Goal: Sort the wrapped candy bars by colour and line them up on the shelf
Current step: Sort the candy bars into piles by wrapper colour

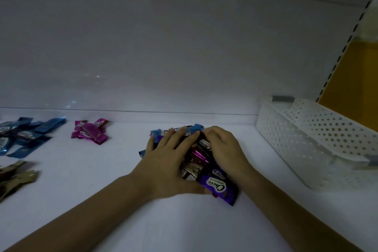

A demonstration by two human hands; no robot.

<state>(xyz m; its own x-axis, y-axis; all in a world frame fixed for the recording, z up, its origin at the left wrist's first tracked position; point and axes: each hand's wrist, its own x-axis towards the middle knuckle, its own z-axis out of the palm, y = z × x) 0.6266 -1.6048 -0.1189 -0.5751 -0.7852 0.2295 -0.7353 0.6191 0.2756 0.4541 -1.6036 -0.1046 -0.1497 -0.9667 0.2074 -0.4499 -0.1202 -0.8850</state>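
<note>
1. White shelf (184,221) in dim light, with a pale back wall behind it.
2. Near the middle of the shelf lies a mixed pile (201,149) of wrapped bars: purple, blue, brown and magenta.
3. The left hand (165,159) lies flat on the pile's left side, fingers straight and spread.
4. The right hand (223,147) cups the pile's right side, fingers curled over the bars.
5. A purple bar (218,187) sticks out at the near edge, between the wrists.
6. Sorted groups lie well apart to the left: blue bars (26,135), magenta bars (90,132), gold bars (16,176).
7. A white perforated basket (306,133) stands at the right.
</note>
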